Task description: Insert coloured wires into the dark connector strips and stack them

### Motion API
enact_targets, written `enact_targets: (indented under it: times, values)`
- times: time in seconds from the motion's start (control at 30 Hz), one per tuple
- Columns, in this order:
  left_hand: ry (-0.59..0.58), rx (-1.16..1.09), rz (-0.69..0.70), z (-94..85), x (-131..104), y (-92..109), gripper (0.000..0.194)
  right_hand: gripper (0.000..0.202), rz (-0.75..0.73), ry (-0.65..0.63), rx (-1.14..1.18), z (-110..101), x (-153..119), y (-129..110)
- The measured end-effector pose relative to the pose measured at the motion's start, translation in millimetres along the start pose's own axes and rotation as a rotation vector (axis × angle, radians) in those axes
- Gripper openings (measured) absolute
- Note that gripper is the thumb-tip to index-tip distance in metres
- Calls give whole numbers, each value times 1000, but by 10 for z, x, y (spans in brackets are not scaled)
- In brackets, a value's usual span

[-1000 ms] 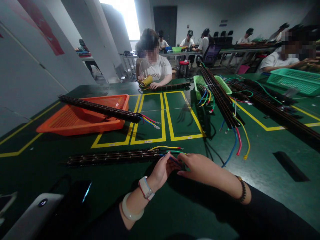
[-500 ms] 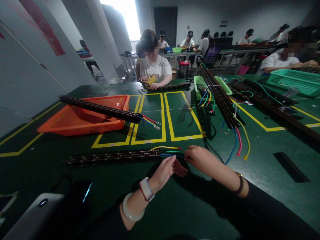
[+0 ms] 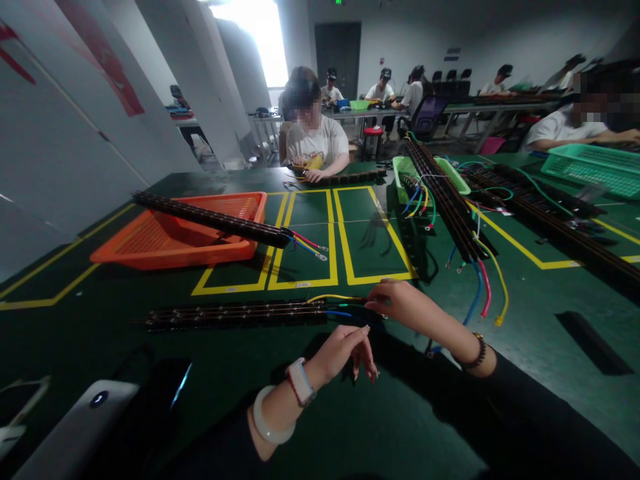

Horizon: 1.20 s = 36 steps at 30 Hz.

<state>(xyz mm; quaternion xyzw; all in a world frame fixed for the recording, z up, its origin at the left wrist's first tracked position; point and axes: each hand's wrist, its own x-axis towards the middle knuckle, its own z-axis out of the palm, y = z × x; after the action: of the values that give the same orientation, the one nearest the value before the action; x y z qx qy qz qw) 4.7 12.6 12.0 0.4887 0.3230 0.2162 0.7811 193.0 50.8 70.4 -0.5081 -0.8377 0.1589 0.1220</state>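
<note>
A long black strip (image 3: 235,315) with thin rods along it lies across the table in front of me. Yellow, green and blue wires come out of its right end. My right hand (image 3: 393,300) reaches over these ends, its fingers closed on the yellow wire (image 3: 333,297) near its tip. Below that hand, a small metal terminal shows. The blue wire (image 3: 340,313) lies loose beside it. My left hand (image 3: 350,350) hovers just below the wires, fingers apart and drooping, holding nothing.
An orange basket (image 3: 175,257) at left carries another wired strip (image 3: 215,220). At right, a wired bundle (image 3: 440,193) leans on a light green basket (image 3: 455,175). A black flat piece (image 3: 593,341) lies near the right. Phones (image 3: 83,427) lie lower left. A co-worker (image 3: 317,140) sits opposite.
My left hand has come off the blue wire and dropped slightly, its fingers spreading. My right hand has shifted from the blue and green wire ends to the yellow one. The view has tilted slightly.
</note>
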Motion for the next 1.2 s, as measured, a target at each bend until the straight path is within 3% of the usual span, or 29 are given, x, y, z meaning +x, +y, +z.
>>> enact_targets:
  times: [0.1, 0.27, 0.5, 0.63, 0.9, 1.03, 1.2]
  values:
    - [-9, 11, 1, 0, -9, 7, 49, 27, -41, -14, 53, 32, 119, 17]
    - [-5, 36, 12, 3, -10, 8, 52, 54, -167, -167, 313, 260, 289, 4]
    - [23, -13, -15, -11, 1, 10, 50, 34, -38, -372, 516, 419, 416, 89]
    - [4, -51, -20, -19, 11, -2, 51, 36, -57, -378, 608, 450, 433, 121]
    - [35, -209, -17, -20, 28, 26, 46, 23, -123, -237, 413, 423, 314, -10]
    - [37, -274, 32, -11, 46, 24, 46, 19, -213, -107, 146, 394, 268, -84]
    - [88, -386, 60, 11, 57, -7, 51, 18, -296, -41, -205, 382, 249, -162]
